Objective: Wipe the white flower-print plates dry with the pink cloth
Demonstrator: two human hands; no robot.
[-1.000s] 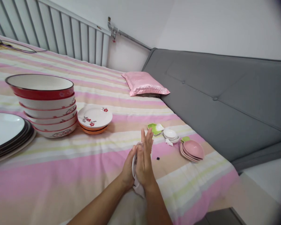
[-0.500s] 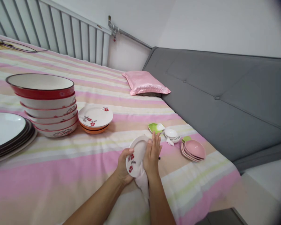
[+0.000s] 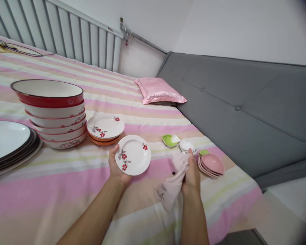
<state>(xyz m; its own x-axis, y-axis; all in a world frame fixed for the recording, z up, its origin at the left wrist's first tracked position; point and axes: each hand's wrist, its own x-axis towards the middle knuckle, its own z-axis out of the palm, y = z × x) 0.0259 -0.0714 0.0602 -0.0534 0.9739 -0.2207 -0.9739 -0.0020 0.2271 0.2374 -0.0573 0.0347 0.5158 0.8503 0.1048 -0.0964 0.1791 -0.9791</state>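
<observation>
A small white plate (image 3: 136, 157) with red flowers rests in my left hand (image 3: 116, 168), thumb on its rim and fingers underneath. To the right, my right hand (image 3: 192, 175) is closed on a pale pink cloth (image 3: 173, 189) that hangs loosely from it, apart from the plate. Just beyond the left hand, a matching flowered plate (image 3: 105, 124) lies on top of orange dishes (image 3: 103, 141). Near the right hand are small white dishes (image 3: 187, 146), a green leaf-shaped dish (image 3: 169, 140) and a stack of pink dishes (image 3: 213, 164).
On the left stand a tall stack of red-rimmed bowls (image 3: 58, 119) and dark-edged oval plates (image 3: 10, 143). A pink pillow (image 3: 160, 90) lies by the grey headboard (image 3: 234, 92). Everything sits on a striped bedsheet (image 3: 73, 200); cables (image 3: 17, 49) lie at the far left.
My hands have moved apart. The left has carried the plate left and turned its face up; the right has drawn the cloth off it and moved right.
</observation>
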